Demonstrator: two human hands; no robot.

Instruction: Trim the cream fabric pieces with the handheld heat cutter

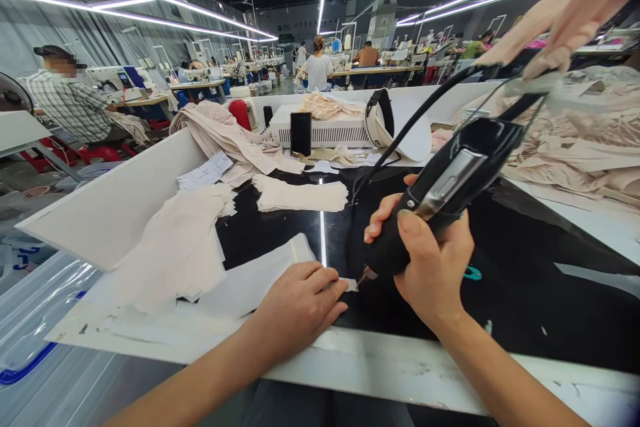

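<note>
My right hand (435,260) is closed around a black corded hand tool (445,180) with a silver lever and a small flat metal tip. The tool tilts down to the left, its tip at the end of a narrow white strip (349,285). My left hand (305,293) lies palm down with fingers stretched out over that strip, which they partly hide. Beside my left hand, long white fabric pieces (250,283) reach towards a pile of cream cut pieces (170,247). Another cream stack (303,194) lies farther back on the black work surface (505,300).
A teal-handled small tool (473,273) lies right of my right hand. Behind stand a phone (301,133), a white vented box (340,125) and a white visor (383,117). Beige fabric heaps (585,147) fill the right. A blurred pale pink shape (555,33) hangs above the tool.
</note>
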